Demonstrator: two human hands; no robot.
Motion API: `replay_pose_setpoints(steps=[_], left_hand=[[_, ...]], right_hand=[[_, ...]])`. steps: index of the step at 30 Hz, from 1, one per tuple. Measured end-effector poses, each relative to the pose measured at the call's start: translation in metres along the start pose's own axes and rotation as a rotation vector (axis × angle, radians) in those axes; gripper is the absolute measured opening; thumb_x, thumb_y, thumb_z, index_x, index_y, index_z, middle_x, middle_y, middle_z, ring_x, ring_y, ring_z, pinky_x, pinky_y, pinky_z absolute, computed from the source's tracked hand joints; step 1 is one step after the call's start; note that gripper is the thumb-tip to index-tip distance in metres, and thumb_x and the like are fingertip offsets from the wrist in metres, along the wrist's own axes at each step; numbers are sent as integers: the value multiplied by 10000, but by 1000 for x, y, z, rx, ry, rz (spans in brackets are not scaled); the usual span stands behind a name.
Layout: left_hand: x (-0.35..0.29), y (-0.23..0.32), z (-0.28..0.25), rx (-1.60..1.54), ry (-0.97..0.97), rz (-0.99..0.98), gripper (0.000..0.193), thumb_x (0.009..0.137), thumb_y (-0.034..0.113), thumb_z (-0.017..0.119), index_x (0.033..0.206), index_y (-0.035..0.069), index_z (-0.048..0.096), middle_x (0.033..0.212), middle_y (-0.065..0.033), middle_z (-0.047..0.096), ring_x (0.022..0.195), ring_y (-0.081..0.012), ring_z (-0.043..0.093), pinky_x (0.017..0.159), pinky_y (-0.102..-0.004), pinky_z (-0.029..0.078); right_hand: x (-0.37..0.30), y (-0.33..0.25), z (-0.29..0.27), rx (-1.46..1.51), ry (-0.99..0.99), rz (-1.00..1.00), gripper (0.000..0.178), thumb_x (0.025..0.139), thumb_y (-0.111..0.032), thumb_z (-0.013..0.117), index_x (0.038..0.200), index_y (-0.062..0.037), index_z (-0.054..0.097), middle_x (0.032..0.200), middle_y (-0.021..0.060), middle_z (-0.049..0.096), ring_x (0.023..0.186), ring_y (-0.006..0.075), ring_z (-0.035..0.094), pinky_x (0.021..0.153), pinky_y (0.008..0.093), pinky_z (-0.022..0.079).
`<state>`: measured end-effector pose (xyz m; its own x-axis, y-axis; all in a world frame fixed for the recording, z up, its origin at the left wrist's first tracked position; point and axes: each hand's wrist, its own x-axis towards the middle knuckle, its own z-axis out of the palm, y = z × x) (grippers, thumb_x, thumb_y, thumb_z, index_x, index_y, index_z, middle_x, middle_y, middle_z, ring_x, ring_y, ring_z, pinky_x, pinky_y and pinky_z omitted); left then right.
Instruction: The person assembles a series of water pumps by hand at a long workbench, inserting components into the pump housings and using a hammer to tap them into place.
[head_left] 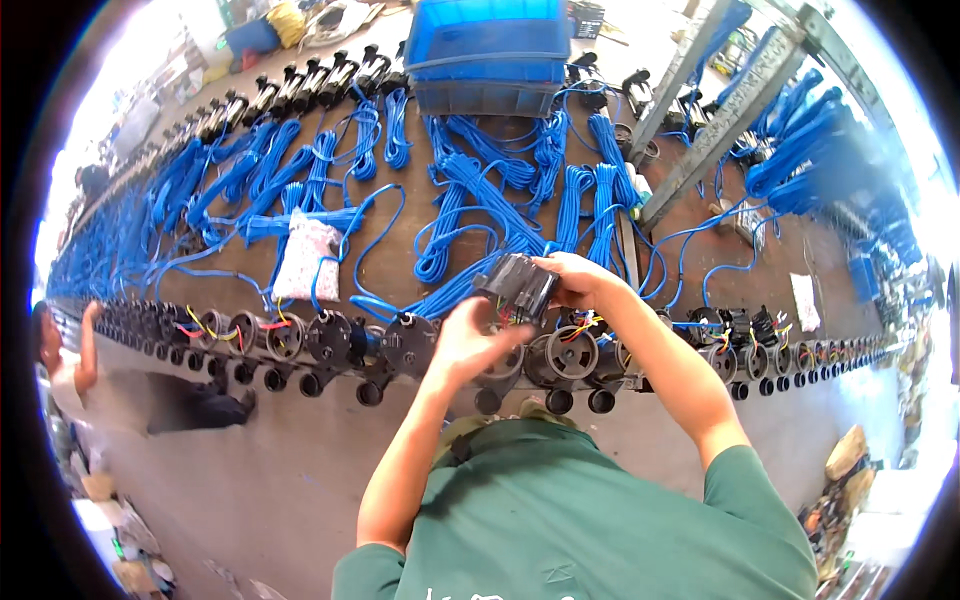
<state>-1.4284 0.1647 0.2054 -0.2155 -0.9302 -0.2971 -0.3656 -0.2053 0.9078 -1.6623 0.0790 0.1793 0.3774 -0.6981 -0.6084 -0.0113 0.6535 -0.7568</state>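
Between my hands, above the near edge of the bench, is a black plastic housing [517, 285] with small coloured wires at its underside. My left hand [470, 342] grips its lower left side, with the fingers partly hidden. My right hand [582, 280] is closed on its right side. Just below stand round motor bodies with open grey ends, such as the motor body [572, 354], with red and yellow wires beside it. To the left, a black round cover [408, 343] closes off another motor body.
Bundles of blue cable [480, 200] cover the bench [380, 260]. A blue crate [488, 65] stands at the back, near slanted metal posts [720, 120]. A bag of white pieces [308, 258] lies left. Motor rows line both edges; another person [130, 385] is at the far left.
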Motion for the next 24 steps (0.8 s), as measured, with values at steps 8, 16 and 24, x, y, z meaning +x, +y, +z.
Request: replay_pose_setpoints(steps=[8, 16, 24], left_hand=[[-14, -73, 18, 361, 105, 304, 341, 932, 139, 710, 1240, -4, 678, 1470, -262, 497, 1477, -462, 339, 1189, -549, 360], [-33, -104, 46, 758, 357, 329, 394, 842, 61, 628, 1206, -89, 648, 1496, -306, 443, 1320, -446, 500, 1031, -433, 534], [-47, -110, 45, 708, 287, 396, 337, 875, 74, 599, 1068, -193, 671, 1501, -427, 392, 1164, -438, 549, 1025, -470, 501]], right_hand=[[-16, 16, 12, -8, 57, -75, 433, 1028, -445, 686, 1206, -51, 651, 1006, 36, 716, 885, 154, 716, 813, 348, 620], [-10, 43, 54, -182, 44, -444, 326, 1110, -295, 580, 1124, 8, 700, 999, 72, 771, 902, 109, 719, 809, 262, 571], [-7, 52, 73, -654, 226, -688, 267, 1105, -206, 578, 1031, 8, 718, 944, 79, 790, 822, 101, 711, 742, 289, 559]])
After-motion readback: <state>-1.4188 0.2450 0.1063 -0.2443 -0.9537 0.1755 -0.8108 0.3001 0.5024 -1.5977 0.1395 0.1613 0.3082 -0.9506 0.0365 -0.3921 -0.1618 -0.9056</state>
